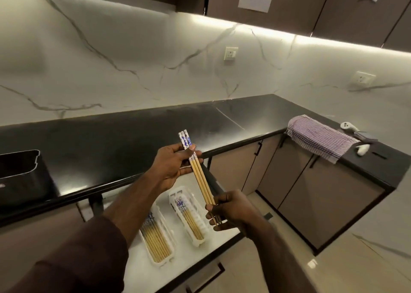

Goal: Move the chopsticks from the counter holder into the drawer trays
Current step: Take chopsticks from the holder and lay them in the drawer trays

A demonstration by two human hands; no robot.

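held chopsticks (201, 177): three bamboo sticks, blue-and-white patterned tops, bundled, slanting above the open drawer
left tray (171, 258): white, chopsticks lying lengthwise
right tray (172, 198): white, fewer chopsticks
counter holder (22, 173): black, at the left edge

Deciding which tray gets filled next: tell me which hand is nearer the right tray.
Right. The right hand hovers beside the right tray; the left hand is above it, nearer the counter.

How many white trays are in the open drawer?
2. The left tray and the right tray lie side by side in the drawer, both holding chopsticks; more may be hidden.
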